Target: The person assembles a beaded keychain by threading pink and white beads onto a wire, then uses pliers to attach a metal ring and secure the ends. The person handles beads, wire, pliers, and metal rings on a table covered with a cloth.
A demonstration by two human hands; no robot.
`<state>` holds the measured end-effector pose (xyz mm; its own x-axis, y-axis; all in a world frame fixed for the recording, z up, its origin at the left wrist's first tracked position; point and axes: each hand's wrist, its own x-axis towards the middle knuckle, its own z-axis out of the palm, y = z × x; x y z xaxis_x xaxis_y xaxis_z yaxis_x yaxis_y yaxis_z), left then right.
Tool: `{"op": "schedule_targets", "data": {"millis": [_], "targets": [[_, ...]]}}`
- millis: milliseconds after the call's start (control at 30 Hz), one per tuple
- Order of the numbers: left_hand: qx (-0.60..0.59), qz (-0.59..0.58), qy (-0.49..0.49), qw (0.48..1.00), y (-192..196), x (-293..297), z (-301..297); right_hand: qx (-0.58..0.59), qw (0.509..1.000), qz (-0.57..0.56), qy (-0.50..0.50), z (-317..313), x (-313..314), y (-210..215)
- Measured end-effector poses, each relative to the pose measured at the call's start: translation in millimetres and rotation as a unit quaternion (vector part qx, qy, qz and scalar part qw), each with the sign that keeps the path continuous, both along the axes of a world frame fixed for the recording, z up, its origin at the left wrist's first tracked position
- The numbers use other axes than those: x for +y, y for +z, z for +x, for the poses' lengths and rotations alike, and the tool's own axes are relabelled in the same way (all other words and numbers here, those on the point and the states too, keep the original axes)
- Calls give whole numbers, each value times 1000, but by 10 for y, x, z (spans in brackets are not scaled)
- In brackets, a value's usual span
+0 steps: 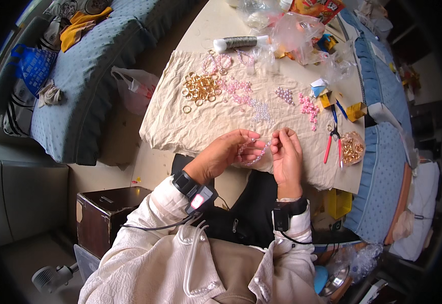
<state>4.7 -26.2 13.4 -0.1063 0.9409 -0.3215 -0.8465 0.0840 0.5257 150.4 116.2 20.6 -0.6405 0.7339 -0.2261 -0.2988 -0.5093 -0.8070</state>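
A strand of pink and pale lilac beads (259,159) hangs in a loop between my hands at the table's front edge. My left hand (222,153) pinches one part of it near a pink bead, fingers curled behind the loop. On the other side my right hand (287,158) has thumb and fingertips pressed together at the strand's end. Beyond them lie clear beads (261,111), a pile of gold rings (200,87), lilac beads (284,95) and bright pink beads (309,109). Pink beaded loops (216,64) rest farther back.
A beige cloth (165,114) covers much of the table. Pliers (335,133) and a bag of gold pieces (352,148) lie at the right. A grey thread spool (240,42) and plastic bags (297,35) occupy the far side. Blue-covered sofas (97,66) flank the table.
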Motion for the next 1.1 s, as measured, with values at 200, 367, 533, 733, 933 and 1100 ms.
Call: {"op": "schedule_targets", "data": {"millis": [200, 367, 533, 733, 933, 1100], "targets": [[69, -26, 0, 997, -17, 18, 11, -3, 999, 34, -3, -21, 35, -17], [132, -23, -74, 988, -28, 46, -38, -13, 998, 55, -7, -39, 69, -31], [110, 8, -59, 992, -34, 79, -23, -51, 990, 131, 4, -37, 69, -27], [-24, 23, 74, 997, -171, 174, 8, -122, 955, 271, 16, -44, -75, -24], [-65, 12, 110, 992, -233, 239, 56, -159, 944, 279, 81, -113, -177, 9], [-117, 26, 95, 988, -218, 229, 47, -172, 944, 272, 78, -152, -176, 45]]}}
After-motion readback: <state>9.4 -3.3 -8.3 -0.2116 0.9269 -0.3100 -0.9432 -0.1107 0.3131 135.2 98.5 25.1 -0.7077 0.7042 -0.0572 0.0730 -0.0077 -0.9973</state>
